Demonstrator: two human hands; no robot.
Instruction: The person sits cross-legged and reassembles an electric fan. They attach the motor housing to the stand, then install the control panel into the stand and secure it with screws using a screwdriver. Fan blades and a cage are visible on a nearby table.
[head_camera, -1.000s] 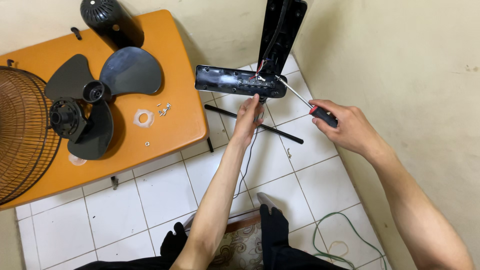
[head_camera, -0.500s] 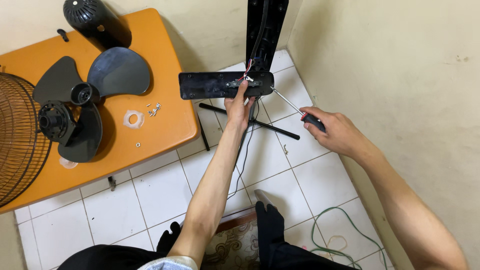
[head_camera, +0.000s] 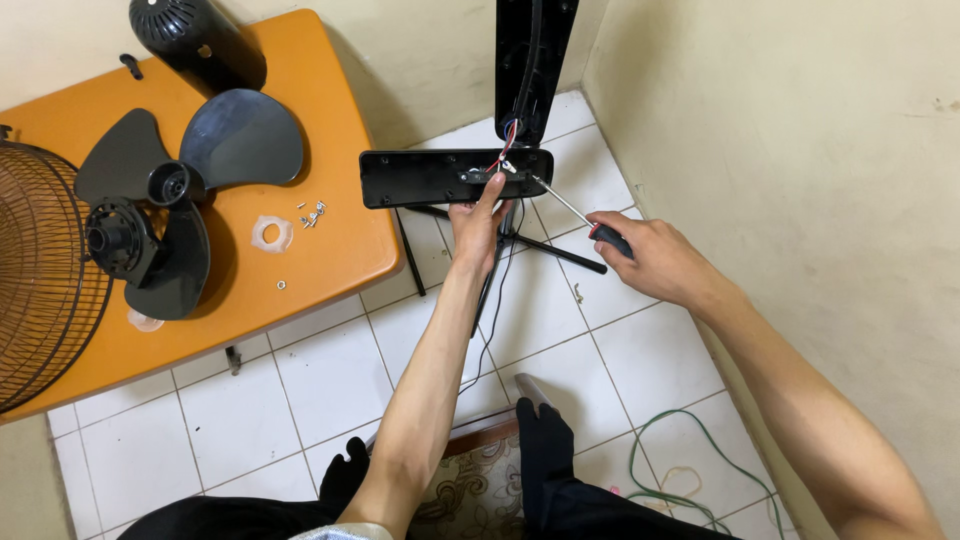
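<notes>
Left hand (head_camera: 478, 222) up under the black panel (head_camera: 455, 177), fingers pressed against its lower edge and one fingertip reaching the middle where the red and white wires (head_camera: 503, 152) come out. Right hand (head_camera: 650, 262) closed around the dark handle of a screwdriver (head_camera: 570, 208), shaft slanting up and left, tip just at the right end of the panel beside those wires. Panel held level in front of the upright black stand column (head_camera: 530, 60), which rises behind it out of the top of the view. Below the panel, thin black stand legs (head_camera: 545, 248) crossing on the white tiled floor (head_camera: 300, 380), with a black cable running down between them. Left of the panel, an orange table (head_camera: 330, 250) carrying a fan blade (head_camera: 180, 190), a small cluster of screws (head_camera: 312, 213) and a white ring (head_camera: 271, 234); farther left, a wire fan guard (head_camera: 40, 270) overhanging the table edge; at the far corner, a black motor housing (head_camera: 195, 40). Well below and right of the panel, a green wire (head_camera: 690, 470) looped on the floor. Likely trouble from here: tip skidding off a screw head and nicking the wires, since they sit so close; panel tipping under only fingertip support; a loosened screw dropping to the tiles and rolling away.
</notes>
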